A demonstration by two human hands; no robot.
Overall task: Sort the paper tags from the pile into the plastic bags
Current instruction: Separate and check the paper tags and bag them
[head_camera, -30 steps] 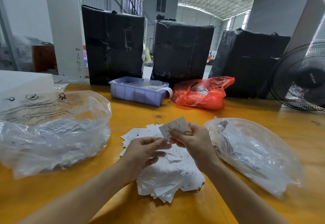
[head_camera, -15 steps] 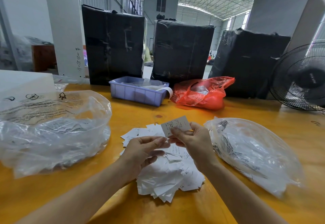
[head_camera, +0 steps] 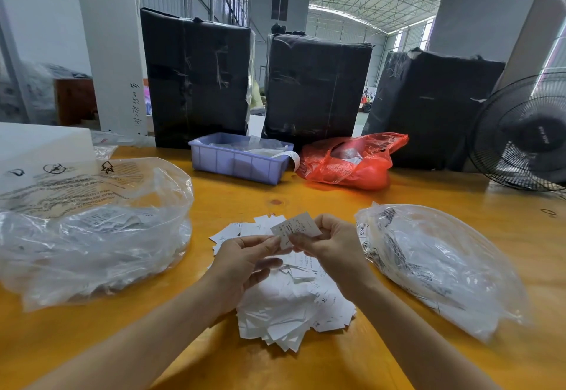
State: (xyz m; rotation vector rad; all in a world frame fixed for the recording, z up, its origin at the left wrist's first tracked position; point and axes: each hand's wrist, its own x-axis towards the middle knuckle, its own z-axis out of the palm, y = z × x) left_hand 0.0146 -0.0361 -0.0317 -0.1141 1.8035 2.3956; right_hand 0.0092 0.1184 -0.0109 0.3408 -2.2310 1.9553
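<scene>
One tag [head_camera: 295, 226] sits pinched in my right hand [head_camera: 332, 244] above the pile [head_camera: 294, 304], long axis left-right; my left hand's [head_camera: 245, 259] fingers touch its left end; right bag [head_camera: 438, 267] lies nearer.

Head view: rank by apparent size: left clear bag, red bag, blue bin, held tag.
1. left clear bag, though nearness to the camera inflates it
2-3. red bag and blue bin look alike, unranked
4. held tag
</scene>
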